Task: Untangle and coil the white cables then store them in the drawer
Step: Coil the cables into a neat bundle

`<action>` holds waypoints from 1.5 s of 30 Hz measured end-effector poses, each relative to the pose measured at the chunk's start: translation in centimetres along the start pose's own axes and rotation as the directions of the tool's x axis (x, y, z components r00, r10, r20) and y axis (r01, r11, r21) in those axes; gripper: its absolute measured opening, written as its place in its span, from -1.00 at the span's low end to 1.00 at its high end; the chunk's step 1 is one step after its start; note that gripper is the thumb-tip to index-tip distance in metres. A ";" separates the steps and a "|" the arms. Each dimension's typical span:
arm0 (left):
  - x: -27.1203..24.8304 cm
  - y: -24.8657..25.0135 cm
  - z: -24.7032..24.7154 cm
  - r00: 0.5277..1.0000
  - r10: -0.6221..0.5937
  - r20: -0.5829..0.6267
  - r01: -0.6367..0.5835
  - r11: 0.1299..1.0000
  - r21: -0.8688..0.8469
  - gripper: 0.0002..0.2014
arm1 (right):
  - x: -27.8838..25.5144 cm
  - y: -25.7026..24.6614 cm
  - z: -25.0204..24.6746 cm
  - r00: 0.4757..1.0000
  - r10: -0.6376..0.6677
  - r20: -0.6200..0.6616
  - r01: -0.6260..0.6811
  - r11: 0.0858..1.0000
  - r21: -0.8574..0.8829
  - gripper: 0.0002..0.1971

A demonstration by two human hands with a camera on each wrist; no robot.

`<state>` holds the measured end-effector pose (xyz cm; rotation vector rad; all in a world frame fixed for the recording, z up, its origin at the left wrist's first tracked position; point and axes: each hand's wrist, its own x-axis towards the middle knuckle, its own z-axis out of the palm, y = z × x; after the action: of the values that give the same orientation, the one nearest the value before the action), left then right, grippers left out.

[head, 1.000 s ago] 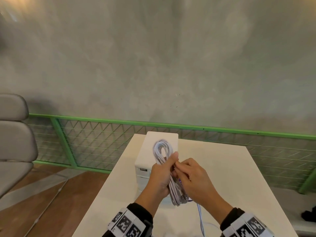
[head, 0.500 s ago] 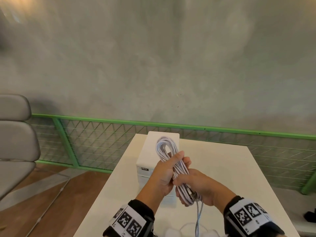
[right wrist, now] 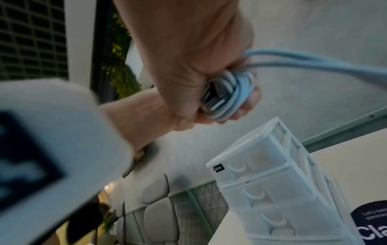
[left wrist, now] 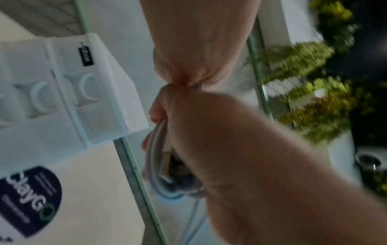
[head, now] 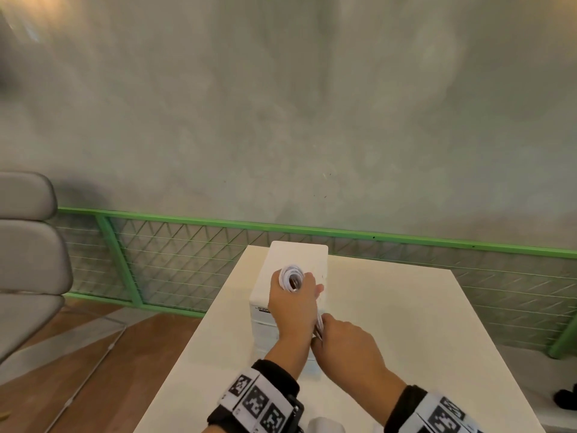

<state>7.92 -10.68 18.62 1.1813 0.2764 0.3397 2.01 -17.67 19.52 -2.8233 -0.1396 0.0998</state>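
Observation:
My left hand (head: 293, 304) grips a coiled bundle of white cable (head: 292, 278), whose top loops stick out above the fist, over the white drawer unit (head: 296, 257). My right hand (head: 340, 339) sits just below it by the left wrist, fingers curled round the bundle's lower end. In the right wrist view the cable loops (right wrist: 226, 97) are clamped in a fist and two strands run off to the right. In the left wrist view the loops (left wrist: 157, 157) hang from my left hand (left wrist: 209, 132). The drawer unit's drawers (left wrist: 94, 92) are closed.
The drawer unit stands near the far left of a cream table (head: 406, 307). A dark round sticker (left wrist: 31, 199) lies on the tabletop. A grey padded chair (head: 28, 245) is at the left, and a green mesh railing (head: 187, 220) runs behind the table.
My left hand has turned its back upward and carried the coil forward over the drawer unit. My right hand slid down to the bundle's lower end. The loose tail has left the head view.

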 end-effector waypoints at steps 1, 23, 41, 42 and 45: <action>-0.2 -0.2 0.0 0.999 0.024 -0.028 -0.023 0.999 0.041 -0.75 | -0.1 -0.1 0.5 1.000 0.001 -0.024 -0.002 0.998 -0.057 -0.87; -0.1 0.3 -0.8 0.768 -0.413 0.490 0.516 0.852 -0.091 -0.75 | 2.6 3.6 -1.4 0.889 -0.200 0.411 -0.251 0.539 0.804 -0.91; 5.9 5.4 -5.5 0.872 -0.199 0.447 0.360 0.880 -0.311 -0.65 | 2.3 16.0 -4.3 0.967 0.240 0.086 -0.249 0.814 0.525 -0.79; 6.0 5.7 -5.5 0.873 -0.187 0.451 0.350 0.883 -0.312 -0.65 | 2.3 16.6 -4.3 0.967 0.242 0.084 -0.250 0.820 0.516 -0.80; 6.7 6.5 -5.8 0.876 -0.154 0.457 0.350 0.855 -0.382 -0.65 | 2.5 17.7 -4.1 0.973 0.228 0.042 -0.221 0.854 0.471 -0.88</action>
<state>11.14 -0.86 22.38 0.7088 -0.0226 -0.0914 6.39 -35.41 17.76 -2.3348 0.1981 0.1430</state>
